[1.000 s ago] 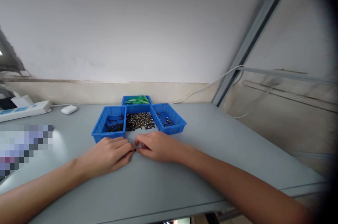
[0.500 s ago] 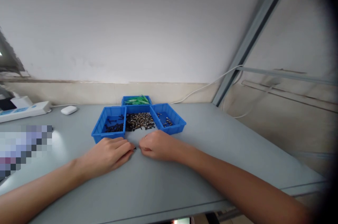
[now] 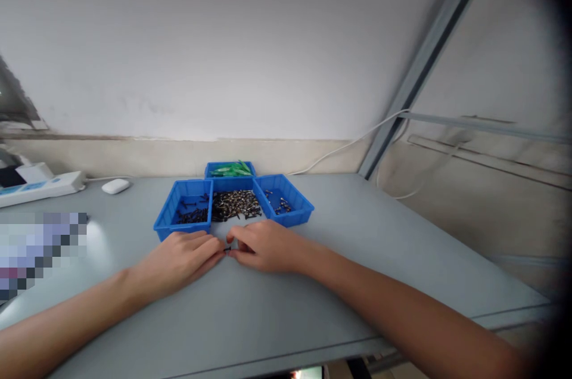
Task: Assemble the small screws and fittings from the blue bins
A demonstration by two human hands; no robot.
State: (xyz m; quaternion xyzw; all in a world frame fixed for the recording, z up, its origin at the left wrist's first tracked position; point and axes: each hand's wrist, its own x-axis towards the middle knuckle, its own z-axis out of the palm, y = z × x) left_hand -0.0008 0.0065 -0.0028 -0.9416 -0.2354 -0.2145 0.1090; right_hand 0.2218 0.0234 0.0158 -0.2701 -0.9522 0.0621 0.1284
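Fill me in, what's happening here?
A person's left hand pinches a small dark screw at the grey table; the right hand is close by, contact unclear. Beyond, a pile of mixed screws lies between the left blue bin, holding dark screws, and the right blue bin, holding shinier ones.

Blue bins (image 3: 183,228) bar way ahead; tabletop (image 3: 379,230) right of them open.

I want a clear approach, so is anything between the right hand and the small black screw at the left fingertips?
Nothing visible: the small black screw sticks out from the left hand toward the right hand. The blue bins stand beyond, outside that gap.
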